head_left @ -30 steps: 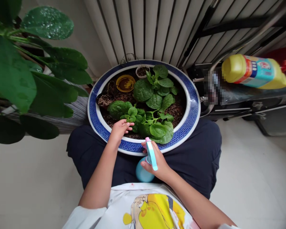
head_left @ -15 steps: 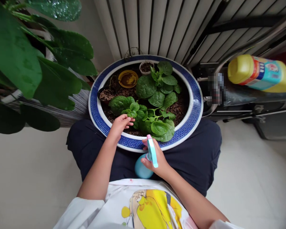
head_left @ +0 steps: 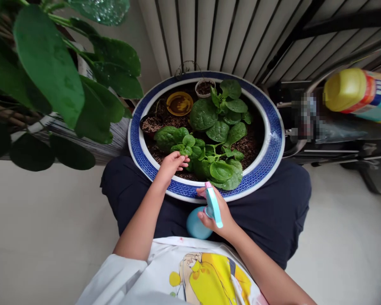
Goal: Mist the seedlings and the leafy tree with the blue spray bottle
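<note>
A large round pot with a blue-and-white rim (head_left: 274, 148) stands in front of me, between my knees, with leafy green plants growing in dark soil. At its near left edge, my left hand (head_left: 172, 167) is closed, thumb and fingers pinching a small leaf (head_left: 184, 151) of the front plant. My right hand (head_left: 221, 214) wraps around the neck of a light blue spray bottle (head_left: 198, 223). The bottle's pink nozzle points toward the near rim and the front leaves (head_left: 221, 171). Part of the bottle is hidden behind my fingers.
Inside the pot sit a yellow dish (head_left: 179, 103) and a small white cup of soil (head_left: 205, 88). A big-leaved plant (head_left: 51, 67) leans in from the left. Behind the pot is a ribbed radiator (head_left: 206, 38). To the right, a yellow bottle (head_left: 346, 91) lies near a metal frame.
The camera view has turned slightly left, so everything sits further right in the picture. Both hands keep their holds, with no clear movement relative to the pot.
</note>
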The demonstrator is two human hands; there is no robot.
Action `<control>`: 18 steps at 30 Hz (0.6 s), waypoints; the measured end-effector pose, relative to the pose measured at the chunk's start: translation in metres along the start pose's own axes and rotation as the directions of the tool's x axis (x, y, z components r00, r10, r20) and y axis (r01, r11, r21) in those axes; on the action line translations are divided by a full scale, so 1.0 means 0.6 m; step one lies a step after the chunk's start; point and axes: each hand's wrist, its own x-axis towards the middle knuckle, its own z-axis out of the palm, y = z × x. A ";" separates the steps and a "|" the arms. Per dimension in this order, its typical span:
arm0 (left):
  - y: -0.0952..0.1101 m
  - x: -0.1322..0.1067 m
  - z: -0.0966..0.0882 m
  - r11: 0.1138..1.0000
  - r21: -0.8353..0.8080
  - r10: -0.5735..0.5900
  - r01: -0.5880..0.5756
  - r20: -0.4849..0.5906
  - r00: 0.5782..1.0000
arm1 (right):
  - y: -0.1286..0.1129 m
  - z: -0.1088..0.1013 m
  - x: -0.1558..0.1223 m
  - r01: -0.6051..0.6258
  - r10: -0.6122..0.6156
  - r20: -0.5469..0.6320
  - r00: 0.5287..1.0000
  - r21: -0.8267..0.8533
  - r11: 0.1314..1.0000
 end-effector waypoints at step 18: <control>-0.005 -0.001 0.003 0.999 -0.025 0.024 -0.025 -0.059 0.998 | -0.008 -0.014 -0.005 -0.150 0.207 -0.202 0.957 0.262 0.953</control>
